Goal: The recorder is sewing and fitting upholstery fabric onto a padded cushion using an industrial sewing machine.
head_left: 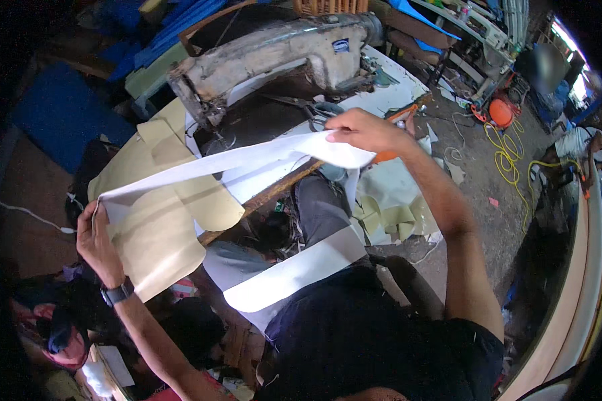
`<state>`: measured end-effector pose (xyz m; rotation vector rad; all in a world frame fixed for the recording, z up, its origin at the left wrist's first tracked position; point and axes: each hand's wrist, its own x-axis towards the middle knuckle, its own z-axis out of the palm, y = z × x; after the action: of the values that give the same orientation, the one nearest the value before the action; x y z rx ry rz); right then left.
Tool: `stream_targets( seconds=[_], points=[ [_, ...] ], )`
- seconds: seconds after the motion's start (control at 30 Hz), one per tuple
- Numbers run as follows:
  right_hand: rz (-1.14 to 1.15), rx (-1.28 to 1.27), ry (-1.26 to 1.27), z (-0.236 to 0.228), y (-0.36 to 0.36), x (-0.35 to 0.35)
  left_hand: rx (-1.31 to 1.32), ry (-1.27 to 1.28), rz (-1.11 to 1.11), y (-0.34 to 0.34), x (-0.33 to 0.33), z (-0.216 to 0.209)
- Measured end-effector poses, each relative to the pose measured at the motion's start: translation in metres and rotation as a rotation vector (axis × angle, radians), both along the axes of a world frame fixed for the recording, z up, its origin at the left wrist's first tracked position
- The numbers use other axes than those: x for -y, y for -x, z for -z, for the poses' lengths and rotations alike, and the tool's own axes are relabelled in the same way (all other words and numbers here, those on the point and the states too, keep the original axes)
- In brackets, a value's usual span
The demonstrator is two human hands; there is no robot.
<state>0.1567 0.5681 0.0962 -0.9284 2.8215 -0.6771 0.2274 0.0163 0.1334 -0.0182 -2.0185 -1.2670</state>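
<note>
A long white strip of sheet material (227, 159) stretches between my two hands, above the sewing table. My left hand (99, 244), with a dark watch on its wrist, is closed on the strip's left end. At the other end my right hand (368, 132) pinches the strip's upper edge, and a short flap hangs beyond the fingers. Another white piece (294, 274) lies across my lap. Under the strip, cream-coloured sheet pieces (154, 230) cover the left part of the table. Behind stands a worn sewing machine (267, 55), with scissors (299, 103) lying near its base.
The table's wooden front edge (274, 189) runs just before my knees. Cream and white offcuts (398, 217) lie to the right. Farther right are a yellow cable (508, 160), an orange round object (502, 112) and long boards (572, 281). Blue sheets (63, 117) are at the far left.
</note>
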Motion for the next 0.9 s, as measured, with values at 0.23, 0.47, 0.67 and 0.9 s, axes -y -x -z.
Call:
stream_targets(
  seconds=[0.23, 0.47, 0.67, 0.9],
  points=[
    [0.065, 0.570, 0.598, 0.004, -0.008, 0.017, -0.029, -0.018, -0.027, 0.034, 0.029, -0.022],
    [-0.072, 0.792, 0.372, 0.016, -0.036, 0.050, -0.025, 0.262, 0.065, 0.033, -0.045, -0.095],
    [-0.210, 0.209, 0.144, 0.012, -0.065, 0.086, 0.158, 0.462, 0.539, 0.036, -0.092, -0.100],
    [-0.253, 0.243, 0.644, -0.052, -0.045, 0.146, 0.305, 0.464, 0.639, 0.016, -0.138, -0.084]
  ],
)
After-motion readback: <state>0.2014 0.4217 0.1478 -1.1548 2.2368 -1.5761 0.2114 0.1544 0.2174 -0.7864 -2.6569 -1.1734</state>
